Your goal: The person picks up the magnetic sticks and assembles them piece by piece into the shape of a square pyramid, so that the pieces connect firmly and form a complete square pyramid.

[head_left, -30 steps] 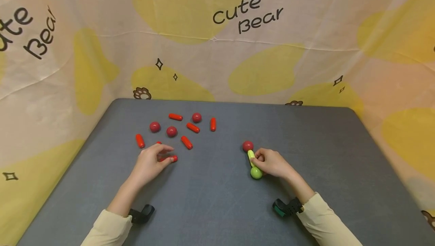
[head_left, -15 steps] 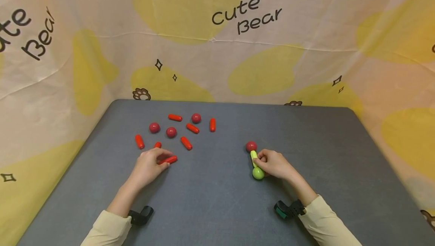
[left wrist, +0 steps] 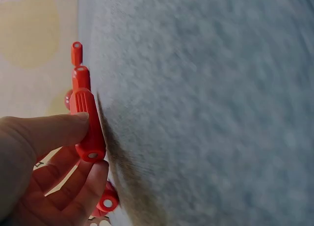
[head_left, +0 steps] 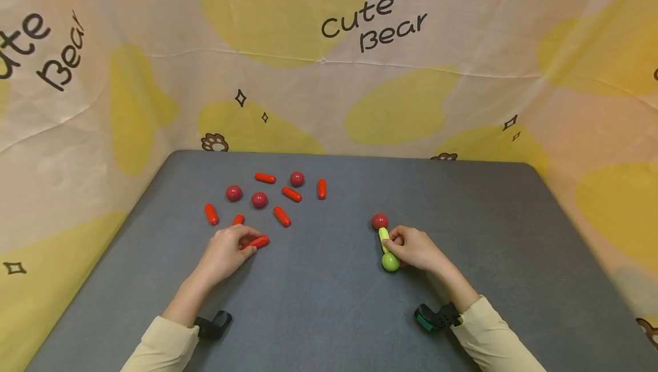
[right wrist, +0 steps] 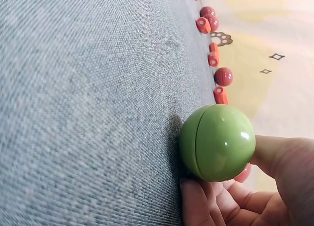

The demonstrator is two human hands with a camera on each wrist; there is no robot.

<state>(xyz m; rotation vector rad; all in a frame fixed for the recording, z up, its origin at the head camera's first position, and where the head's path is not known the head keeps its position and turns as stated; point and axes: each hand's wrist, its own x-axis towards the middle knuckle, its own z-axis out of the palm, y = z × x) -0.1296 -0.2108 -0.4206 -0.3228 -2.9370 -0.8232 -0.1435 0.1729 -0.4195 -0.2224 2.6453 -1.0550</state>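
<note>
My left hand [head_left: 224, 253] pinches a red toy rod [head_left: 259, 242] between thumb and fingers, low over the table. In the left wrist view this rod [left wrist: 88, 130] has ribbed sides and a pale metallic dot in its end. My right hand [head_left: 415, 247] pinches a yellow-green rod [head_left: 384, 238]. A green ball [head_left: 390, 262] sits at that rod's near end, and a red ball [head_left: 380, 222] at its far end. The right wrist view shows the green ball [right wrist: 218, 143] large, hiding the rod behind it. Another red rod [head_left: 239, 220] lies just beyond my left fingers, partly covered.
Several loose red rods [head_left: 281, 216] and 3 red balls [head_left: 259, 200] are scattered over the back left of the grey table [head_left: 329, 315]. A patterned cloth [head_left: 288, 92] hangs behind and at both sides. Each wrist wears a black band [head_left: 215, 325].
My left thumb and fingers have closed on the red rod, more of which now shows. My right hand has shifted slightly right with the yellow-green rod and its two balls, then stayed still.
</note>
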